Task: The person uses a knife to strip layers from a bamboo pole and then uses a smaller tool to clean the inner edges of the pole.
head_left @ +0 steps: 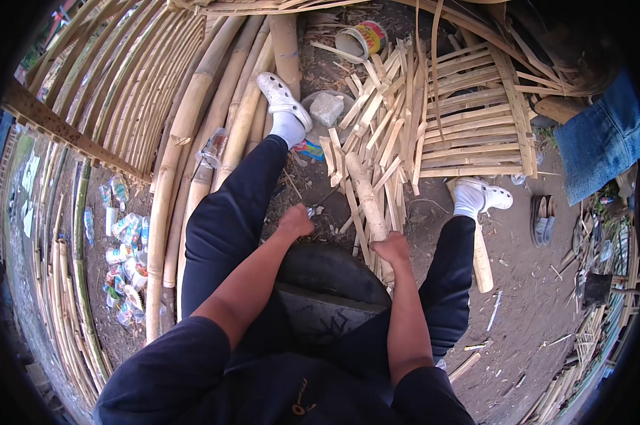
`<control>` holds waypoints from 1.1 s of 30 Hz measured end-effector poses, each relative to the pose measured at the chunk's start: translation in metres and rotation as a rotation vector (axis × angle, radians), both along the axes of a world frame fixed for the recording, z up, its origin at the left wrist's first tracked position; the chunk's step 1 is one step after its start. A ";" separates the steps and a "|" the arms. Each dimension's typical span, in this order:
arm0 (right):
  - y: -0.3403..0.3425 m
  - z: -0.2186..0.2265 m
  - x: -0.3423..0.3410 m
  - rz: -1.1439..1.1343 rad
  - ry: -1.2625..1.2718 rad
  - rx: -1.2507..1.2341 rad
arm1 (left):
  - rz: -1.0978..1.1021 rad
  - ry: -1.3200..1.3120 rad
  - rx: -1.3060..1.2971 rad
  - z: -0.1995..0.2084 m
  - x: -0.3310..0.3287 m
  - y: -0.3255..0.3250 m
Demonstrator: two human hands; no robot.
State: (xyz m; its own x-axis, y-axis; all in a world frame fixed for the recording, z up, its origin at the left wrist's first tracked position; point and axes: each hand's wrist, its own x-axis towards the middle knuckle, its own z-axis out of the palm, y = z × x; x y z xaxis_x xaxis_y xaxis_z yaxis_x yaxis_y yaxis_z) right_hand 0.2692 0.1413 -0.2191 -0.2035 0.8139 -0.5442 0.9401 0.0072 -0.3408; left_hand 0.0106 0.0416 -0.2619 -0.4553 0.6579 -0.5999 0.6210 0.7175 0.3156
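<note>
My right hand (391, 246) is closed round a thick, pale round pole (365, 188), which looks like bamboo and slants away from me between my legs. The pole's far end lies against a heap of split bamboo strips (387, 110). To the left, my left hand (296, 221) is a fist held above the ground. A small shiny bit shows at its fingers, too little to tell what it is. Below and between both hands is a dark rounded tyre-like thing (327, 273).
Long bamboo poles (199, 120) lie left of my left leg, beside a slatted bamboo panel (132, 85). Another slatted panel (472, 113) lies far right. A grey stone (327, 110) and a tipped bucket (362, 42) sit ahead. Litter (128, 262) lies left, dark shoes (542, 219) right.
</note>
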 end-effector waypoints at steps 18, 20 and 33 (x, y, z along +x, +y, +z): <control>0.006 -0.028 0.000 -0.066 -0.020 0.056 | -0.072 -0.025 0.026 -0.010 -0.004 0.006; 0.014 -0.017 -0.004 -0.068 0.021 0.018 | -0.004 -0.024 0.026 -0.005 -0.004 0.008; 0.003 0.003 -0.006 -0.025 0.125 -0.086 | -0.043 0.037 -0.050 0.013 -0.022 -0.020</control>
